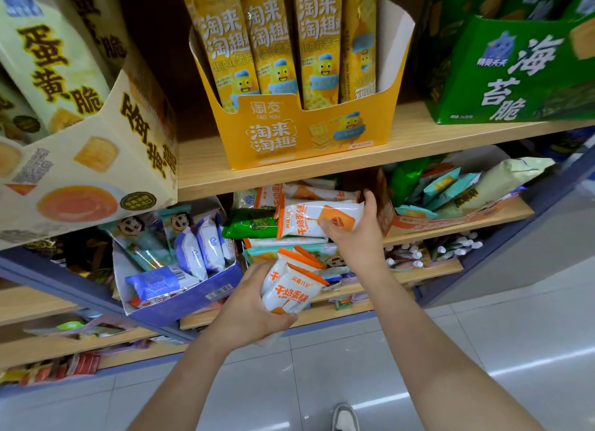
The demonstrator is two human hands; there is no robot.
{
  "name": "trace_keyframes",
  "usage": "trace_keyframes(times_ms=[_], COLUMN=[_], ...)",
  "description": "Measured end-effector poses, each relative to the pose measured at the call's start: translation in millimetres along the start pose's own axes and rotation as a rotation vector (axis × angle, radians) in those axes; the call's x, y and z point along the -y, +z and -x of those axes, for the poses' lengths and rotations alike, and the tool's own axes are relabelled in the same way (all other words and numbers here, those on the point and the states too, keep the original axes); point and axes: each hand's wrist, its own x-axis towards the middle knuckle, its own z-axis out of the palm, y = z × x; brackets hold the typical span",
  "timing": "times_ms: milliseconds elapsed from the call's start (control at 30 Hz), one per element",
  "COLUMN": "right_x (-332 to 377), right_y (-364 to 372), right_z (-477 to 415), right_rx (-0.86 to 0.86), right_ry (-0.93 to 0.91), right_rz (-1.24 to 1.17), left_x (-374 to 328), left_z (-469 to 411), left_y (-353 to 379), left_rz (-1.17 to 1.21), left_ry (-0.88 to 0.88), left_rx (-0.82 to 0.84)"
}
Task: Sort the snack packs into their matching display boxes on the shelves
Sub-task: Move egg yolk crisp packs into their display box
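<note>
**Shelf aisle, tiled floor: hands on cake packs**

Wooden shelves (206, 176) fill the view. 12 o'clock: yellow box (273, 134) marked "TAO YOU", four tall yellow packs (273, 44) upright inside. 2 o'clock: green box (502, 76), "海苔脆". Centre: right hand (357, 237) curled round one white-and-orange pack (306, 218) over the middle-shelf heap. 6 o'clock from it: left hand (254, 305) clamps at least two matching packs (289, 292), "干烙蛋糕".

wooden shelves (418, 141) with blue edging above a glossy pale tiled floor (483, 350).
</note>
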Motion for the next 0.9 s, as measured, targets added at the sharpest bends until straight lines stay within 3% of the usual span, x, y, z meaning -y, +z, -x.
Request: trace_keyframes(times_ms=[167, 300, 400, 500, 600, 733, 900], right_x=[0.8, -2.4, -10.1, -27.3, -38.7, -32.7, -20.0], right_y=[17.4, 3.0, -13.5, -23.8, -7.5, 24.7, 36.8], right_z=[-9.6, -4.8, 8.9, 28.6, 60.1, 63.9, 41.4], right_rx=[0.088, 0.086, 0.049, -0.013, 0.192, 0.365, 0.357], right_ry=[0.042, 0.094, 0.302, 0.652, 0.836, 0.76, 0.702], right_rz=[0.052, -0.115, -0.375, -0.632, -0.923, -1.226, -1.202], left_x=[-0.7, -5.2, -8.6, -9.3, -6.7, -8.5, -15.2], left_z=[-4.2, -2.3, 2.9, 9.8, 15.8, 16.6, 7.6], left_y=[2.9, 0.2, -2.7, -5.6, -10.4, -17.2, -26.2], left_rz=[0.032, 0.036, 0.073, 0.142, 0.187, 0.224, 0.218], left_ry=[0.004, 0.002, -0.041, -0.092, -0.106, -0.104, -0.102], left_rx=[-0.028, -0.006, 0.029, 0.053, 0.036, 0.002, -0.006])
